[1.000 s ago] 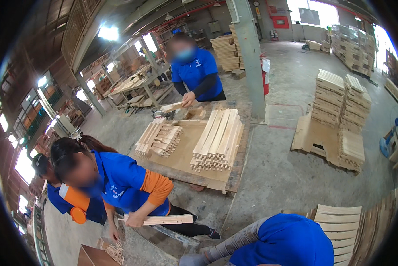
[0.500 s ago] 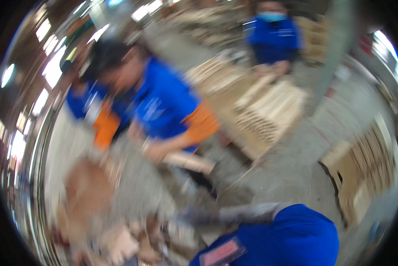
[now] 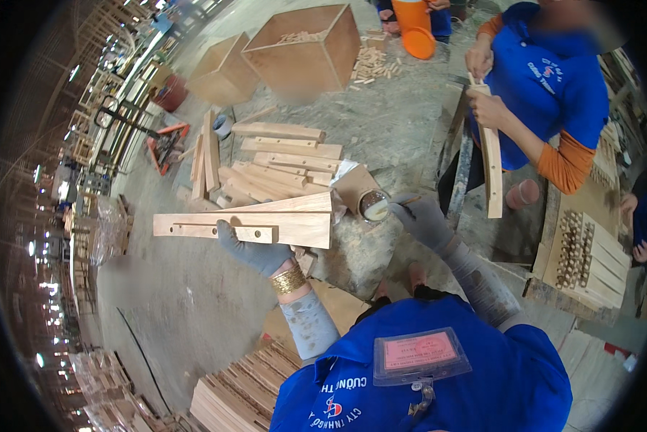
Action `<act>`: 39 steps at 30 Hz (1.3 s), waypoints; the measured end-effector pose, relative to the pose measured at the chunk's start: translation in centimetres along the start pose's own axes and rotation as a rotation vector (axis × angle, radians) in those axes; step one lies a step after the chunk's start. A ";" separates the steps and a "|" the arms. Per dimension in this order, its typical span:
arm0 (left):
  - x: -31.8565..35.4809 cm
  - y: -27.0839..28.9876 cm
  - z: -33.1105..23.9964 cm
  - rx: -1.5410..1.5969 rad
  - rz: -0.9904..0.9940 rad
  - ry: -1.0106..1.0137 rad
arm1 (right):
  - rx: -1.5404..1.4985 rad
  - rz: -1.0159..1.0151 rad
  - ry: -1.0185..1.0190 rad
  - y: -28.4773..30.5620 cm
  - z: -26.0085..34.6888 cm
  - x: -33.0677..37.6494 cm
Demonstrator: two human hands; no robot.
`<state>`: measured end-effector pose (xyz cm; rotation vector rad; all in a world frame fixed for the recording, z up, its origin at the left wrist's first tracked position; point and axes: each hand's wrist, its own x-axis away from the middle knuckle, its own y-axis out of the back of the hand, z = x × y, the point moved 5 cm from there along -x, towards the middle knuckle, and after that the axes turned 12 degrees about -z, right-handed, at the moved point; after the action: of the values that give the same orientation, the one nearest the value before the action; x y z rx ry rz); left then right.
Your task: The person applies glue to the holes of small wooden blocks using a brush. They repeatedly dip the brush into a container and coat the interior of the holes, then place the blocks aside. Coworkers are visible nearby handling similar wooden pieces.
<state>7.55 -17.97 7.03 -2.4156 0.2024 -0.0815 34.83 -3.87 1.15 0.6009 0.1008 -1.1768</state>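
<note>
My left hand (image 3: 255, 252), in a grey glove, is closed on a pale wooden strip with round holes (image 3: 186, 230). Its thumb presses over the strip's face. Wider wooden boards (image 3: 298, 219) lie against the strip, just behind it. My right hand (image 3: 424, 222), also gloved, is closed around a thin brown stick (image 3: 408, 201) that looks like a brush handle. The stick points toward a small round cup (image 3: 373, 206) with whitish stuff inside. A brown cardboard piece (image 3: 357, 185) sits beside the cup. Behind the boards lies a pile of drilled wooden pieces (image 3: 266, 176).
Two large wooden boxes (image 3: 305, 61) stand at the back, near scattered dowels (image 3: 376, 66) and an orange container (image 3: 415, 29). At right a co-worker (image 3: 554, 93) holds a drilled slat (image 3: 491, 158). Stacked slats (image 3: 248, 381) are at lower left, a pallet jack (image 3: 166, 144) at far left.
My view has swung to the right, and the blur is gone. Both my gloved hands and the wooden boards now show clearly; the wooden boxes have come into view at the back.
</note>
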 end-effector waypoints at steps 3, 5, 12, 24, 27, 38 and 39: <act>0.1 0.9 -0.6 -0.129 -0.028 -0.137 | 0.099 0.047 0.079 -2.9 -2.3 -0.2; 0.0 1.5 -1.3 -0.181 -0.101 -0.232 | 0.141 0.057 0.085 -4.1 -3.3 -0.3; 0.2 1.1 -2.3 -0.065 -0.092 -0.064 | 0.063 0.090 0.048 -3.9 -3.5 -0.1; 0.2 -1.1 -2.9 0.023 -0.074 -0.021 | -0.340 -0.040 -0.344 -1.9 -5.2 2.4; 0.0 -1.0 -3.0 0.030 -0.071 -0.028 | -0.585 -0.174 -0.617 0.0 -3.0 1.8; 0.1 -3.3 -3.2 0.146 0.099 0.112 | -0.869 -0.067 0.010 6.1 15.0 -1.5; 0.0 -3.6 -3.2 0.146 0.117 0.096 | -0.844 -0.046 0.047 6.0 15.5 -1.5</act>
<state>7.63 -17.44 11.82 -2.2515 0.3690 -0.1534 35.92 -8.72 17.07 -0.1214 0.6187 -1.0441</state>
